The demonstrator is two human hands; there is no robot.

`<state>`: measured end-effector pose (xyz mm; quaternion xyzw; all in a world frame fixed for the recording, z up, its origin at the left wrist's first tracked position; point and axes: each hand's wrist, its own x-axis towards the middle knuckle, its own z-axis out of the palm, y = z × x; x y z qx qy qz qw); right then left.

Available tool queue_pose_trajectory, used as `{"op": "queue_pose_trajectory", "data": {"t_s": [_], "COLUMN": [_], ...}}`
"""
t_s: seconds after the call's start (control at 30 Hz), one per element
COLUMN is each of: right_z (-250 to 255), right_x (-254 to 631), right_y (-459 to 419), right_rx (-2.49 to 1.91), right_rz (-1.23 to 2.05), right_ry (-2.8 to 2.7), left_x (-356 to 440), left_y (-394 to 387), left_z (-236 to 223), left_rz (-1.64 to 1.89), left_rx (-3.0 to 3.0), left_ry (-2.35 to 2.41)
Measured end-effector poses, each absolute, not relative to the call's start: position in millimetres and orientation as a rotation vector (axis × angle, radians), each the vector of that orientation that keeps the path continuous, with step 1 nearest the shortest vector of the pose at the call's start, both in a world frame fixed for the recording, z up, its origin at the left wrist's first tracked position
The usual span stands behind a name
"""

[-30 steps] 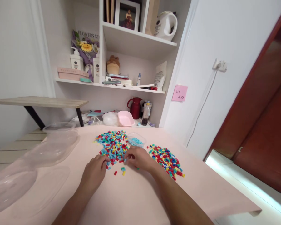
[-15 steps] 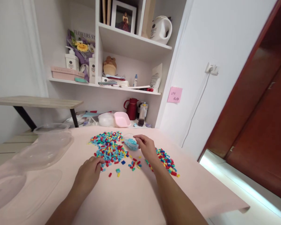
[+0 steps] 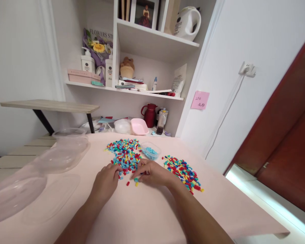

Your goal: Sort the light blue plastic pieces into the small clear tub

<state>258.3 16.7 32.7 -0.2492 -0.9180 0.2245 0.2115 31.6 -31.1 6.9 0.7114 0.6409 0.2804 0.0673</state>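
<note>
A heap of small coloured beads [image 3: 124, 154], mostly light blue with red, yellow and green, lies in the middle of the pink table [image 3: 147, 213]. My left hand [image 3: 106, 181] rests at the heap's near edge, fingers curled onto the beads. My right hand [image 3: 152, 173] lies just right of it, fingertips pinched low over a few loose beads [image 3: 132, 183]; what it grips is too small to make out. Behind my right hand stands a small clear tub [image 3: 150, 151] holding only light blue beads. A second bead heap [image 3: 183, 171] without much light blue lies to the right.
Clear plastic containers and lids [image 3: 40, 169] cover the table's left side. Behind the table a shelf unit holds a red jug [image 3: 149, 116], a pink tray [image 3: 139, 126], bottles and a kettle [image 3: 188, 21]. A wooden side table [image 3: 49, 106] stands left; the table's right edge drops off.
My right hand has come back from the clear tub to the near edge of the main heap. My left hand has stayed at the heap. The camera shifted slightly.
</note>
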Motion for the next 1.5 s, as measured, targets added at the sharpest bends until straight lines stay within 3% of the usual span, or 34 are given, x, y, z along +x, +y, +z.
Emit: {"op": "queue_pose_trajectory", "data": {"t_s": [0.6, 0.87, 1.17, 1.5], "right_z": [31.4, 33.9, 26.6, 29.3], "right_x": [252.3, 263.0, 280.5, 279.5], "right_y": [16.7, 30.2, 69.8, 52.9], "right_rx": [-0.895, -0.991, -1.148, -1.102], "right_rz": [0.458, 0.746, 0.331, 0.390], "right_ry": [-2.592, -2.117, -1.621, -1.753], "left_x": [31.8, 30.0, 31.0, 30.6], "left_y": [-31.4, -29.4, -29.5, -28.9], "left_z": [6.6, 2.6, 1.5, 0.3], "left_rz": [0.838, 0.846, 0.911, 0.988], "left_rx": [2.121, 2.117, 2.071, 2.076], "left_ry": [1.936, 1.923, 1.904, 1.860]}}
